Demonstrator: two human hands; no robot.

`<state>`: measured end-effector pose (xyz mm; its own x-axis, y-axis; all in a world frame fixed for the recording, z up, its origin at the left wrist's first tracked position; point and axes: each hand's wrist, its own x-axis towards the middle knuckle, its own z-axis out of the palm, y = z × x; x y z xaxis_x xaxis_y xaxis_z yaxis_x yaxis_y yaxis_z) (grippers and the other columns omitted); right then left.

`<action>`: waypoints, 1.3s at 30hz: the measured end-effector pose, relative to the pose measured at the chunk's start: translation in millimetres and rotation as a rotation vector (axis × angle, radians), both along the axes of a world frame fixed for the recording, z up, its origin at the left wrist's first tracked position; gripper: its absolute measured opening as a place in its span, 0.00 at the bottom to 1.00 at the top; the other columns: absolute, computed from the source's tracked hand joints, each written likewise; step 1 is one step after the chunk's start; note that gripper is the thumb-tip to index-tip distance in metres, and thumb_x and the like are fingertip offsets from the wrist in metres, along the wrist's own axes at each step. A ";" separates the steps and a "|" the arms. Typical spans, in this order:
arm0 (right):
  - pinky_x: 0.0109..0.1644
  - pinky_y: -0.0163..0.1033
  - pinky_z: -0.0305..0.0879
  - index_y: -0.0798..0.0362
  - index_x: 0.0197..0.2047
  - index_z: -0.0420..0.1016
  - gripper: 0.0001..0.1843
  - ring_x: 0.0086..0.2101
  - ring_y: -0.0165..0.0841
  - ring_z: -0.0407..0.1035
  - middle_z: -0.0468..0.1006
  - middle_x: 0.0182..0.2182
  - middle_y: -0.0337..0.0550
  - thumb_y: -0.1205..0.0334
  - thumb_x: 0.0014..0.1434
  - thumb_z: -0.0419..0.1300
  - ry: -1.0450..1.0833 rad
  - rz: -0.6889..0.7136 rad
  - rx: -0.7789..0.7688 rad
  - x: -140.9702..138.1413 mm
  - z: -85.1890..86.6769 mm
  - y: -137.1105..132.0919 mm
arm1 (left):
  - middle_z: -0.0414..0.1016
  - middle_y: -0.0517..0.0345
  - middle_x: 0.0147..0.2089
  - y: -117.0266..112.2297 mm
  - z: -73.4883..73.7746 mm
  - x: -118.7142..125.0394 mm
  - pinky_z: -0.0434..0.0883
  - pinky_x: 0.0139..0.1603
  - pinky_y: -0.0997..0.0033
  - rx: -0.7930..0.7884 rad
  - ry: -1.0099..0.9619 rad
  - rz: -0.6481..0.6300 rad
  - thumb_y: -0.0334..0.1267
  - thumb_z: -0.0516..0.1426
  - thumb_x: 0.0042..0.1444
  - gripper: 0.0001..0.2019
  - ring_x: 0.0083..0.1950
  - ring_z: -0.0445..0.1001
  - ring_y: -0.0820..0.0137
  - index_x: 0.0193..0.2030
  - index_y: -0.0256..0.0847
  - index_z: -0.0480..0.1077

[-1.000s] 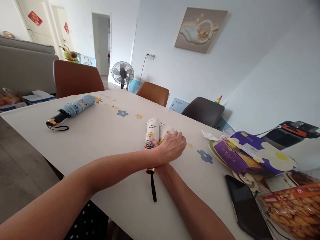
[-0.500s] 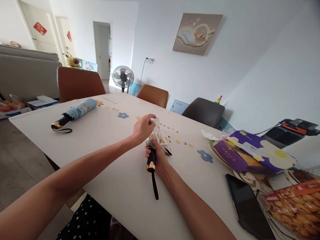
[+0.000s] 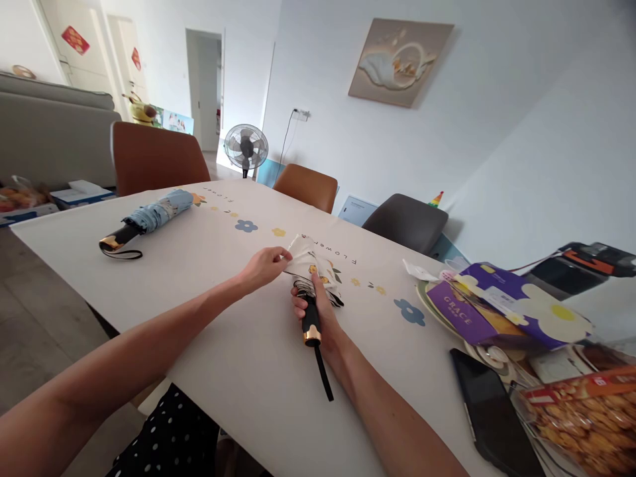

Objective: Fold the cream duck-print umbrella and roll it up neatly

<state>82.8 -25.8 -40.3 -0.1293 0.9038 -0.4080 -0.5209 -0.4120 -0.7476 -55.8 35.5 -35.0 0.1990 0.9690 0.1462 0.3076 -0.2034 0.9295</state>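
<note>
A white folding umbrella [image 3: 301,257] with a small printed pattern lies collapsed over the middle of the table, its black and gold handle toward me and a black strap hanging from the end. My right hand [image 3: 318,306] is wrapped round it where the handle meets the cloth, thumb on top. On its left side, my left hand [image 3: 268,265] pinches the edge of the loose cloth between thumb and fingers. The cloth's folds hide part of the shaft. Farther left rests a blue folded umbrella [image 3: 161,211], touched by neither hand.
The table [image 3: 238,391] has a pale cloth with printed flowers. At the right are a phone [image 3: 491,411], a purple box [image 3: 462,308], a snack package [image 3: 581,411] and a black bottle [image 3: 561,268]. Chairs [image 3: 158,159] stand along the far side, a fan [image 3: 246,147] behind.
My left hand has moved left and down, drawing the white umbrella's cloth edge outward. My right hand keeps its hold, and the handle has shifted slightly right.
</note>
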 end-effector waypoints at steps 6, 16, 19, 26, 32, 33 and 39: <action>0.11 0.28 0.55 0.55 0.28 0.65 0.16 0.14 0.21 0.55 0.68 0.21 0.37 0.49 0.52 0.59 -0.074 -0.008 0.158 -4.5 -11.8 -2.7 | 0.69 0.57 0.33 16.3 -7.8 -6.5 0.63 0.22 0.77 -0.162 -0.153 0.119 0.50 0.57 0.46 0.20 0.30 0.67 0.71 0.44 0.43 0.67; 0.11 0.34 0.60 0.55 0.27 0.63 0.17 0.10 0.27 0.57 0.62 0.09 0.33 0.49 0.52 0.58 -0.510 0.108 0.314 -16.5 -11.5 -17.0 | 0.66 0.61 0.27 30.4 -5.5 -11.2 0.61 0.26 0.74 -0.154 -0.469 0.259 0.55 0.54 0.49 0.18 0.27 0.63 0.74 0.29 0.39 0.65; 0.11 0.34 0.60 0.56 0.28 0.64 0.17 0.10 0.27 0.57 0.63 0.09 0.34 0.49 0.52 0.58 -0.541 0.103 0.314 -16.8 -12.5 -17.1 | 0.64 0.62 0.27 32.7 -9.1 -9.4 0.60 0.28 0.75 -0.018 -0.425 0.344 0.48 0.53 0.52 0.13 0.28 0.62 0.75 0.29 0.40 0.64; 0.11 0.34 0.60 0.55 0.26 0.64 0.19 0.10 0.28 0.58 0.63 0.09 0.34 0.47 0.51 0.58 -0.576 0.004 0.295 -18.5 -14.1 -18.6 | 0.67 0.61 0.29 38.9 -21.4 1.1 0.62 0.34 0.72 0.120 -0.245 0.367 0.47 0.47 0.57 0.12 0.33 0.65 0.71 0.31 0.42 0.62; 0.10 0.32 0.56 0.55 0.22 0.63 0.19 0.09 0.28 0.57 0.63 0.08 0.36 0.47 0.52 0.56 -0.533 -0.134 0.264 -19.6 -10.2 -21.1 | 0.69 0.59 0.31 51.7 -13.6 17.1 0.62 0.35 0.70 0.166 -0.091 0.284 0.45 0.46 0.59 0.10 0.33 0.67 0.69 0.33 0.43 0.61; 0.10 0.33 0.56 0.55 0.21 0.63 0.20 0.09 0.28 0.58 0.63 0.08 0.37 0.48 0.52 0.56 -0.535 -0.149 0.255 -19.8 -9.6 -21.7 | 0.70 0.59 0.31 53.6 -13.7 19.1 0.62 0.36 0.70 0.173 -0.077 0.270 0.45 0.46 0.59 0.10 0.34 0.67 0.68 0.33 0.44 0.61; 0.10 0.34 0.56 0.55 0.22 0.63 0.19 0.08 0.30 0.58 0.64 0.08 0.38 0.47 0.52 0.56 -0.501 -0.200 0.232 -18.9 -13.3 -20.4 | 0.70 0.56 0.31 65.5 -31.1 35.6 0.63 0.39 0.67 0.173 0.040 0.194 0.44 0.44 0.60 0.10 0.35 0.69 0.66 0.31 0.44 0.58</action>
<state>63.8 -46.2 -53.6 0.2103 0.9637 -0.1644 -0.1316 -0.1387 -0.9816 -20.2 101.0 -66.0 0.0208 0.9508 0.3090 0.3920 -0.2921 0.8724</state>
